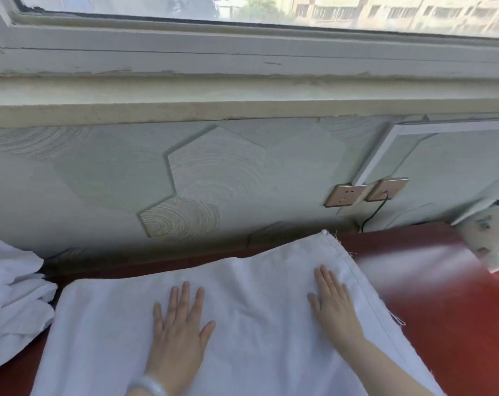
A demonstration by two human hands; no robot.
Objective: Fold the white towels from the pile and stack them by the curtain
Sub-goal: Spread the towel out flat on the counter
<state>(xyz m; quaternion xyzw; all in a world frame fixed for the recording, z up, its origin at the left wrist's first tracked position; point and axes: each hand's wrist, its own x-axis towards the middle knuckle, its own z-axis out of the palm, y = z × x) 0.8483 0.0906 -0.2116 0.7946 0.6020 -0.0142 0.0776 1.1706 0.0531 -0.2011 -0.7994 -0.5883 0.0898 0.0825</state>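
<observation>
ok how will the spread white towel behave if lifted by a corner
Probably floppy: the white towel wrinkles around the left hand and right hand. Likely light; its hemmed edge looks thin. It may slide on the glossy red table.

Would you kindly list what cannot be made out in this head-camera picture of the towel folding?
Head view:
- Spread towel: near edge cut off by the bottom frame edge; parts hidden under the left hand and right hand.
- Towel pile: cut off by the left edge, count unclear.
- White object at right: blurred, cut off, unidentifiable.
</observation>
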